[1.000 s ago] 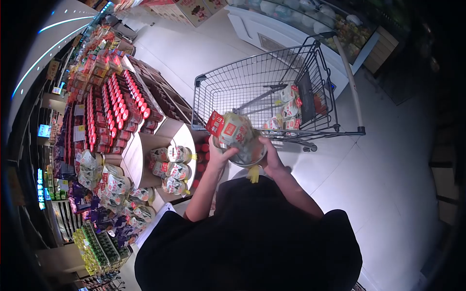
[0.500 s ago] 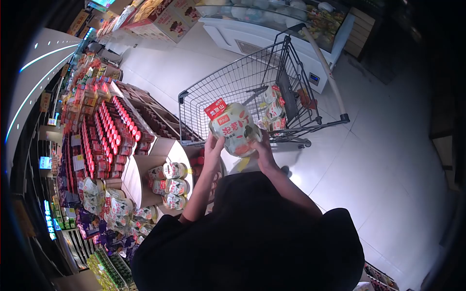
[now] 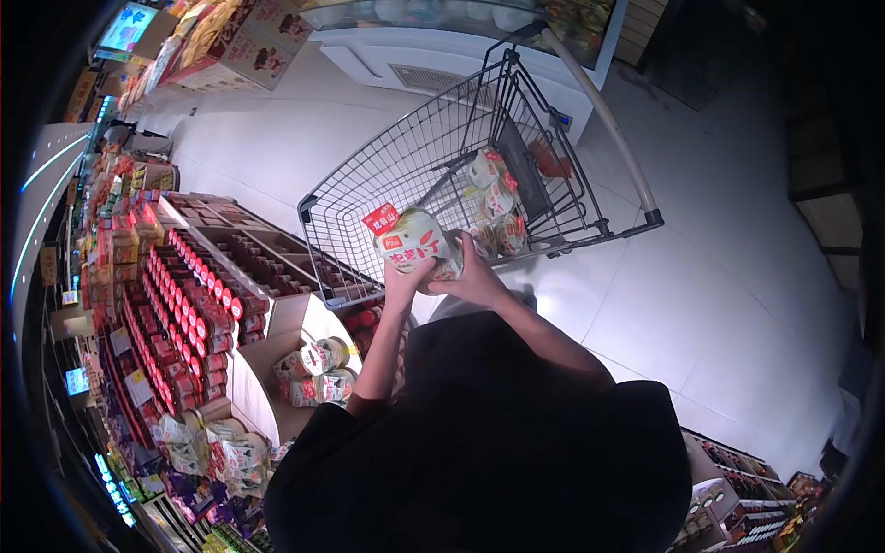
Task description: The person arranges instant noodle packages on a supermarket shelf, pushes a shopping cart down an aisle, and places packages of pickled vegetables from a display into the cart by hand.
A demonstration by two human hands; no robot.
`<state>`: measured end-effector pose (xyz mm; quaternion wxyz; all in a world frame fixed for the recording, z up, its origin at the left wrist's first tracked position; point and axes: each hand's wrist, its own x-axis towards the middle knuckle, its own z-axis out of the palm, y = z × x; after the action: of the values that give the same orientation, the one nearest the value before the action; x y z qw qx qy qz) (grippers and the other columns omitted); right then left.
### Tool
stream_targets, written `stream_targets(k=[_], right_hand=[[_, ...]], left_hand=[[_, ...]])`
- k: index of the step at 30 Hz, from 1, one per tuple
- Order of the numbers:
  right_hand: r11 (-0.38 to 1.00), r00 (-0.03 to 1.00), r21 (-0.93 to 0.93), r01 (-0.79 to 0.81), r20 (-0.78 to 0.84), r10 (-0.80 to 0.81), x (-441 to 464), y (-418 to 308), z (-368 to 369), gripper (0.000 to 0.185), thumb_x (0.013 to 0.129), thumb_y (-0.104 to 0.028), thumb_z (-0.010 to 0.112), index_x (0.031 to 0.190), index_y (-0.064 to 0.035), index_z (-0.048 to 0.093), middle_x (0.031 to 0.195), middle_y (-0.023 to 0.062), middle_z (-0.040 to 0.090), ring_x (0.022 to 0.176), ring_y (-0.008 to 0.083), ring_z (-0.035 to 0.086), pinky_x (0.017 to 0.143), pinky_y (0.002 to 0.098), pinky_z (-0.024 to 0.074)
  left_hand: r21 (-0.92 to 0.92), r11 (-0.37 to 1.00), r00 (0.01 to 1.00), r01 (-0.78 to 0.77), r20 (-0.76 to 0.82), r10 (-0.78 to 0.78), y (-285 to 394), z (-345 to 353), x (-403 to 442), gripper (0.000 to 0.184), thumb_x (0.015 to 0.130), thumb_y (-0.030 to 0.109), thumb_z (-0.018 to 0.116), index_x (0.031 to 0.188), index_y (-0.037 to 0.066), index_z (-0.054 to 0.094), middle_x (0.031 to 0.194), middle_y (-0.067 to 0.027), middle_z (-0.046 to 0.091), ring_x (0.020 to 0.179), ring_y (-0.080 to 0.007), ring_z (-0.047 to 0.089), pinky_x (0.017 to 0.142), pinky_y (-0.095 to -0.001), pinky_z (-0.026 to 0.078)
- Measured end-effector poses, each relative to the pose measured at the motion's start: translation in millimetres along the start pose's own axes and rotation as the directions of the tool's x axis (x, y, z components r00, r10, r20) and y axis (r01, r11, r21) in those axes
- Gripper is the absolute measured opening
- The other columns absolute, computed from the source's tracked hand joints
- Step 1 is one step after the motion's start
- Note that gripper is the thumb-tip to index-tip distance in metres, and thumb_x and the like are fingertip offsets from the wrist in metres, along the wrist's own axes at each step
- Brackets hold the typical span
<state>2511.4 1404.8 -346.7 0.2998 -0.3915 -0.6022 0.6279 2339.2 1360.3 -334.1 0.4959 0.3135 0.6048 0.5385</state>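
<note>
I hold a rounded jar of pickled radish (image 3: 412, 238) with both hands. It has a pale label with red characters and a red tag on top. My left hand (image 3: 406, 279) grips its near left side. My right hand (image 3: 474, 275) wraps its near right side, and part of those fingers is hidden behind it. The jar is at the near side of a wire shopping cart (image 3: 387, 152), above the basket from my view. Inside the cart, several similar jars (image 3: 498, 205) lie stacked by the handle end.
To the left, a display bin (image 3: 253, 392) holds similar jars (image 3: 323, 356). Beyond it stand rows of red-lidded jars (image 3: 189, 313). A white freezer case (image 3: 369, 64) stands behind the cart. Pale floor tiles (image 3: 636, 304) stretch to the right, with more shelves (image 3: 737, 502) at lower right.
The jar looks smaller and tips away from me, with its lower label now more covered by my hands. The whole view has shifted, so the cart appears further left. Both hands keep their hold.
</note>
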Motion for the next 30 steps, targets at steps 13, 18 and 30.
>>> stream_targets(k=[13,18,30], right_hand=[[0.968,0.983,-0.219,-0.119,0.108,0.145,150.8,66.9,18.9,0.067,0.076,-0.031,0.082,0.13,-0.0019,0.055,0.123,0.0155,0.064,0.115,0.0254,0.062,0.098,0.0381,0.0467],[0.982,0.972,-0.125,-0.142,0.17,0.162,182.5,123.7,10.7,0.047,0.084,-0.023,0.077,0.123,-0.0009,0.062,0.114,0.0119,0.07,0.102,0.0157,0.065,0.09,0.0331,0.0503],[0.908,0.909,-0.117,-0.403,0.064,0.411,229.7,236.8,-37.5,0.053,0.088,-0.036,0.07,0.118,0.0042,0.053,0.095,0.0216,0.07,0.092,0.0259,0.07,0.079,0.0368,0.0526]], left_hand=[[0.301,0.953,0.946,-0.027,0.317,-0.073,-62.1,-80.2,175.1,0.075,0.061,0.021,0.094,0.121,0.001,0.053,0.105,-0.0103,0.07,0.097,-0.0164,0.067,0.087,-0.0327,0.054],[0.351,0.933,0.892,-0.079,0.443,-0.091,-97.3,-88.3,238.9,0.077,0.06,0.021,0.094,0.123,0.002,0.054,0.107,-0.0112,0.07,0.098,-0.0184,0.067,0.089,-0.0341,0.053],[0.436,0.898,0.765,-0.054,0.596,-0.243,-197.7,-71.1,331.0,0.078,0.063,0.021,0.091,0.129,0.002,0.053,0.113,-0.0137,0.068,0.106,-0.0236,0.065,0.094,-0.0341,0.05]])
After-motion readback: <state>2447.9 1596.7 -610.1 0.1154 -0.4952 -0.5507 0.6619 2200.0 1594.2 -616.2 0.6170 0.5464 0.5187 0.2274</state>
